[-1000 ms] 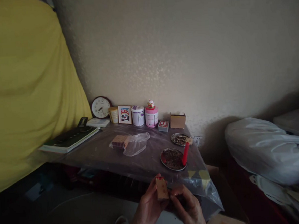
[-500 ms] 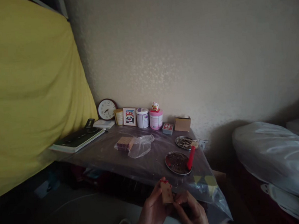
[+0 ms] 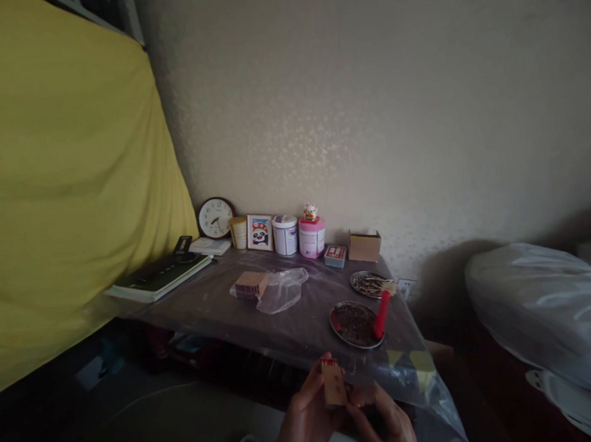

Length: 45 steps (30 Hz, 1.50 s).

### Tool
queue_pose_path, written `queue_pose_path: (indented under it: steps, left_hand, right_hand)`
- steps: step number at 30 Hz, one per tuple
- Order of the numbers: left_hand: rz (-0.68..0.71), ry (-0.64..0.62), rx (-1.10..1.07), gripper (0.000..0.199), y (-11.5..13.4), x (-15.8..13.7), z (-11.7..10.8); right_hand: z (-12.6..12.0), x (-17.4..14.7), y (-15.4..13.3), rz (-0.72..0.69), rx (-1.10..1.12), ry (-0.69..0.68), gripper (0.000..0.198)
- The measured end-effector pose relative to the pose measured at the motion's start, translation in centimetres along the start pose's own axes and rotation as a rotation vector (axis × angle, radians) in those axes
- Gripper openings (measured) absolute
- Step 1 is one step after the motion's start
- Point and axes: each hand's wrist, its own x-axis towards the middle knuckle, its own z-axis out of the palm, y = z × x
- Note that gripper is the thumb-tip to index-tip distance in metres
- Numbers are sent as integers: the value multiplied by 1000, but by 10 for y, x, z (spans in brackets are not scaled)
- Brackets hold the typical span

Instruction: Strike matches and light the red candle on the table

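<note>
My left hand (image 3: 307,407) grips a small tan matchbox (image 3: 334,385) upright, its top pushed partly out so that red match heads show. At the box's lower right side, my right hand (image 3: 382,412) has thumb and fingers pinched together. What they hold, if anything, is too dark and small to make out. Beyond the hands, a red candle (image 3: 382,314) stands, leaning slightly, on the right side of a round metal plate (image 3: 338,335) with dark residue. Behind it, another metal plate (image 3: 356,290) bears many burnt matchsticks (image 3: 374,284).
On the plastic-covered table (image 3: 206,320) lies a stack of matchboxes (image 3: 250,286) in a clear bag (image 3: 284,292). A clock (image 3: 216,218), a cup (image 3: 239,232), a panda picture (image 3: 260,233), tins (image 3: 285,236) and an open cardboard box (image 3: 364,247) line the wall. A dark book (image 3: 161,277) lies left.
The view has shifted slightly, so everything sits a little further right and lower. Both hands stay close together at the matchbox, with little visible movement.
</note>
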Motion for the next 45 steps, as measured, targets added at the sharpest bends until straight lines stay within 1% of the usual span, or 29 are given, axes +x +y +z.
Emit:
queue_pose_path:
  steps: [5,11,16,20,25,29,33,38,41,45]
  left_hand:
    - [4,8,5,27,0,-1,3]
    - [7,15,-1,28,-1,0,-3]
    - [9,14,1,28,-1,0,-3]
    - [5,24,4,27,0,-1,0]
    - [5,38,-1,25,0,-1,-1]
    - [5,35,5,26,-1,-1,-3]
    - [3,30,7,26,-1,1,-5]
    - [-3,51,1,24,0,2,-9]
    - [-6,49,8,25,0,2,-10]
    - [0,49,21,24,-1,1,-10]
  right_hand:
    - [-2,1,0,-32,-40,-25,16]
    - [2,-1,1,16,-20,11,23]
    - [1,0,2,-8,-44,-43,17]
    - [-2,0,1,-19,-66,-39,18]
    - [-3,0,0,-51,-92,-66,14]
    - [0,-1,2,-34,-54,-38,16]
    - [4,-1,4,-25,-39,35,22]
    - [3,-1,6,-41,-58,16,21]
    - [6,-2,10,-48,-33,69,23]
    - [11,-5,17,-7,-14,86,26]
